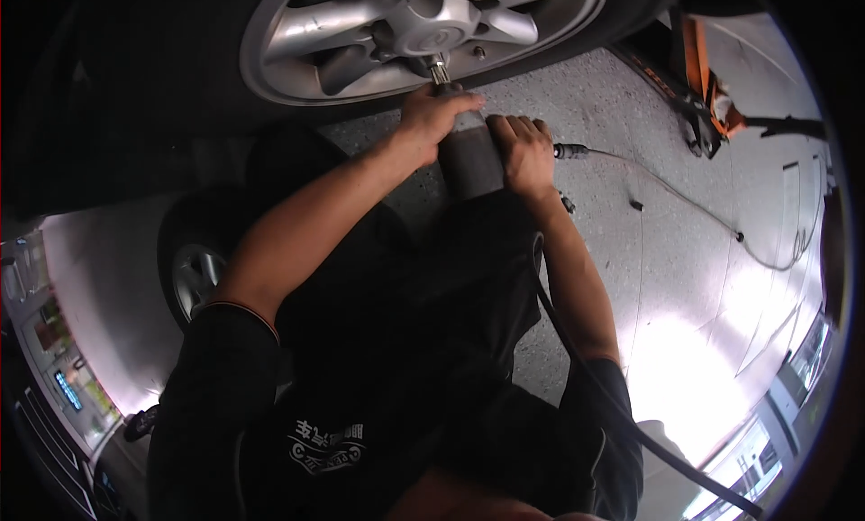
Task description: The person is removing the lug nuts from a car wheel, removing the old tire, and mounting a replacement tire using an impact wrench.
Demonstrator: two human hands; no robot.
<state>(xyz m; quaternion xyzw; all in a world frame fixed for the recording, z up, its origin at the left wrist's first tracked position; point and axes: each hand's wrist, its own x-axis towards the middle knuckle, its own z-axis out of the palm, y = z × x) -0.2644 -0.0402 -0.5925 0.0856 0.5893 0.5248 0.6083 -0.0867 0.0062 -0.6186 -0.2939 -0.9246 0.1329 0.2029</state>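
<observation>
car repair workshop, alloy wheel [437, 21], orange jack [696, 57], hose [739, 237] across speckled floor [613, 260]

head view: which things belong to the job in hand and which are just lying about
Part of the job:
power tool, in left hand and right hand
socket, at the silver wheel
hose fitting

Apparently idle:
second wheel
small dark piece on the floor

At far right, an orange-and-black metal frame [696, 57] stands on the grey speckled floor [604, 242]. A small dark piece [636, 205] lies at right; at left is a second spoked wheel [194, 273], partly hidden.
</observation>
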